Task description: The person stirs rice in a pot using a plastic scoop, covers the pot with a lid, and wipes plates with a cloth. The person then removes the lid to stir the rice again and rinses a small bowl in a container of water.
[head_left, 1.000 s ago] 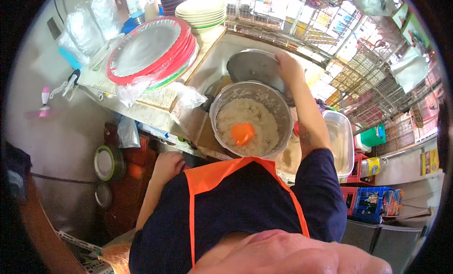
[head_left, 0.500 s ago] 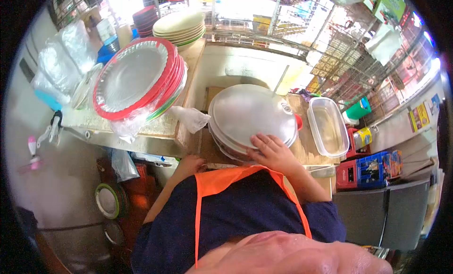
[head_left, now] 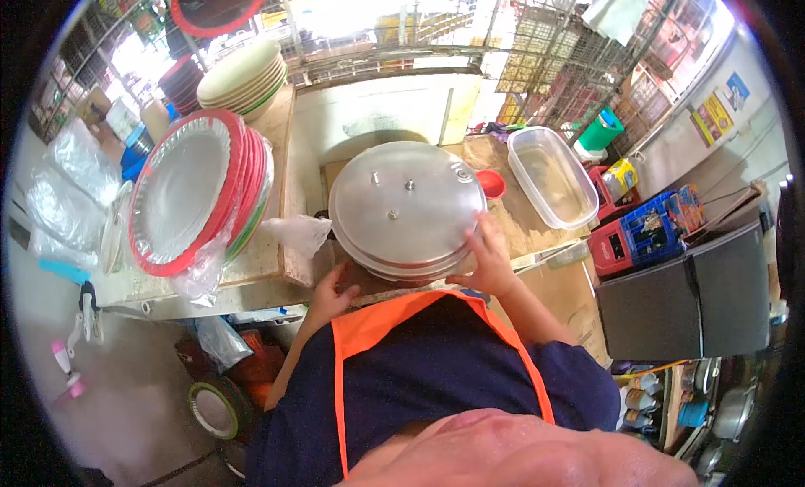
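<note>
A large round pressure cooker (head_left: 394,202) stands on the wooden counter in front of me, its shiny metal lid on and several small fittings on top. My right hand (head_left: 488,259) is at the lid's lower right edge, fingers against the rim and thumb spread toward the pot's side. Just off the pot's lower left side, my left hand (head_left: 332,299) has its thumb and fingers apart, near the counter edge. A black handle shows at the pot's left. Neither hand grips anything that I can see.
Red-rimmed plates (head_left: 186,194) wrapped in plastic stand tilted on the left table, beside stacked pale bowls (head_left: 241,76). A small red bowl (head_left: 491,184) and a clear plastic container (head_left: 553,178) sit right of the pot. Farther right are a blue crate (head_left: 650,233) and a dark grey cabinet (head_left: 683,307).
My right hand has gone from lying on the lid to its right edge. My left hand's fingers, partly hidden before, now show spread. The view has shifted, revealing the lid's fittings.
</note>
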Motion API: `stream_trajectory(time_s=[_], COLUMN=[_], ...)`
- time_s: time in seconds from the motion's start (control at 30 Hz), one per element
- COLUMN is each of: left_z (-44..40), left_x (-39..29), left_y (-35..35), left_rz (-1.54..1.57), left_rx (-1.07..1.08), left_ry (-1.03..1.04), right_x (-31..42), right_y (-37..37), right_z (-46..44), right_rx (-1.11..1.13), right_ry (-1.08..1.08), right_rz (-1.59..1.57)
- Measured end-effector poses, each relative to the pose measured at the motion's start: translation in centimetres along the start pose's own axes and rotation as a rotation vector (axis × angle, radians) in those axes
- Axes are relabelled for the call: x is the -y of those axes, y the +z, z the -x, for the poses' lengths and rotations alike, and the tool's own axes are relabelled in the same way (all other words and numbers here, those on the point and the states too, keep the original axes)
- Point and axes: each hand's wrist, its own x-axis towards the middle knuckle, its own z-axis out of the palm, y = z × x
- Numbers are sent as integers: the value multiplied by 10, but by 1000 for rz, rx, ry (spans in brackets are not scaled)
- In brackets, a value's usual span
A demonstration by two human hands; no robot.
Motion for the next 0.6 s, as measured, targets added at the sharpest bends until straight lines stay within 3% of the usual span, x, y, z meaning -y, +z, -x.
stream_trajectory(time_s=[0.03,0.07,0.1,0.27,0.33,0.43,0.6], left_z=[-1,-1,-3,-9,-5,-13,-41], left_x=[7,13,16,10,-14,-2,-21], left_y=[2,4,7,22,24,34,31], left_rz=[236,228,309,385,491,479,433], left_rx=[17,25,11,78,52,-38,-103], left_ry=[-89,-93,-46,-25,-258,-105,-173], right_x=[-6,-14,-26,-49,-53,-64,-88], right_y=[11,24,39,62,65,70,89], right_z=[12,25,41,50,50,46,20], right_rx=[-54,-108,-93,38,31,-6,-44], right_ry=[298,594,678,610,596,553,536], right_rz=[-50,-100,-158,-222,-251,-184,-239])
